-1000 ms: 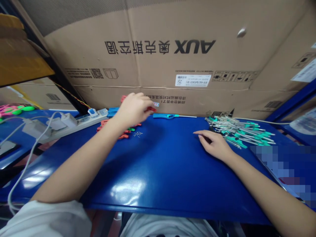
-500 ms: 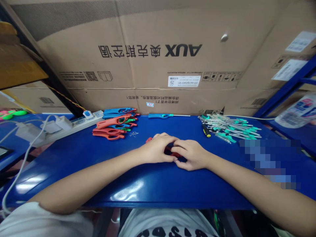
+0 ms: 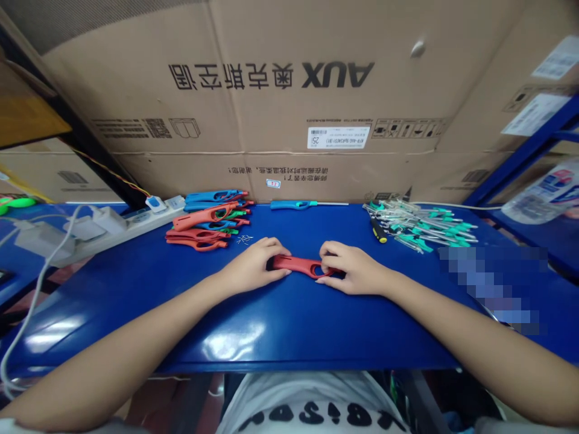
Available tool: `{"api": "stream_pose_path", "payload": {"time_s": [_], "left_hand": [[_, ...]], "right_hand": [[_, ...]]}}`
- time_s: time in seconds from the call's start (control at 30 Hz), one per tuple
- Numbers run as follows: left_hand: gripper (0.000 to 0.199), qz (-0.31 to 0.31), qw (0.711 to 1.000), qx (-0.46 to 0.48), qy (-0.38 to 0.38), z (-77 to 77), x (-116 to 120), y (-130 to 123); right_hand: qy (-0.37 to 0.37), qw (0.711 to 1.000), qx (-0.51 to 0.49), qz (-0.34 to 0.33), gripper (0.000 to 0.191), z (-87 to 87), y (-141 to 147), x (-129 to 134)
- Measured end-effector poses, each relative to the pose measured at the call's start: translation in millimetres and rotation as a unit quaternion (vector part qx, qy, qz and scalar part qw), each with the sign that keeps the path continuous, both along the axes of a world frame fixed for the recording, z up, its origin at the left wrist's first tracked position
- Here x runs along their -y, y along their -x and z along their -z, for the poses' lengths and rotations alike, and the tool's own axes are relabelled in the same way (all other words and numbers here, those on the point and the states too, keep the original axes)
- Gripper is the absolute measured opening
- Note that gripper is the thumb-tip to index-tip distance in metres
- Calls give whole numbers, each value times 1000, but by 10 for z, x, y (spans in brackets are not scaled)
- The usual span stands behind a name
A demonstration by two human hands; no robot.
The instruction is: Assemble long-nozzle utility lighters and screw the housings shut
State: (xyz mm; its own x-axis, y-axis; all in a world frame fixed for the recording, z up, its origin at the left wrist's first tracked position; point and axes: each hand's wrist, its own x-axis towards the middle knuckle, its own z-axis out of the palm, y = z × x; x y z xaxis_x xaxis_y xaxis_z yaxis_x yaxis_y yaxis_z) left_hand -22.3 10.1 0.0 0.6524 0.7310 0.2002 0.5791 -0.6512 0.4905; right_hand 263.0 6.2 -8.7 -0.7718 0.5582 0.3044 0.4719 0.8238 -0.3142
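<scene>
Just above the blue table lies a red lighter casing [image 3: 296, 264], the long-handled kind with an oval trigger opening near its right end. My left hand [image 3: 256, 263] is closed round its left, wider end. At the right end, my right hand [image 3: 348, 268] grips the casing by the trigger opening, with fingertips over the narrow part. Both ends are partly hidden by the fingers. Left of my left hand are a stack of red, blue and green lighter casings [image 3: 203, 218] and a few small metal pins [image 3: 245, 240].
A blue lighter with a metal rod [image 3: 294, 205] lies at the back by a large cardboard box [image 3: 253, 120]. Metal rods with teal parts [image 3: 423, 226] are heaped at right, beside a black and yellow screwdriver [image 3: 378, 231]. A white power strip [image 3: 136, 226] with plugs stands left.
My left hand has slid left to the casing's wide end, so the casing's middle now shows between my hands. My right hand stays at the right end. The camera view has shifted slightly.
</scene>
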Motion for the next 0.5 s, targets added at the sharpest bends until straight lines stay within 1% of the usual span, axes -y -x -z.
{"api": "stream_pose_path", "payload": {"time_s": [0.17, 0.23, 0.3, 0.37, 0.43, 0.5], "left_hand": [[27, -14, 1000, 8, -4, 6, 50, -24], [28, -20, 1000, 2, 0, -5, 71, -38], [31, -28, 1000, -3, 3, -7, 82, -49], [37, -35, 999, -3, 0, 1, 83, -55], [45, -45, 999, 2, -4, 15, 76, -56], [45, -56, 998, 4, -7, 24, 64, -52]], "right_hand": [[65, 995, -74, 9, 17, -64, -33, 38], [73, 993, -88, 9, 15, -89, -40, 59], [56, 994, -89, 17, 13, -108, -44, 76], [8, 995, -93, 39, 12, -123, -54, 82], [-40, 989, -117, 82, 14, -145, -79, 73], [-63, 978, -150, 131, 18, -178, -125, 55]]}}
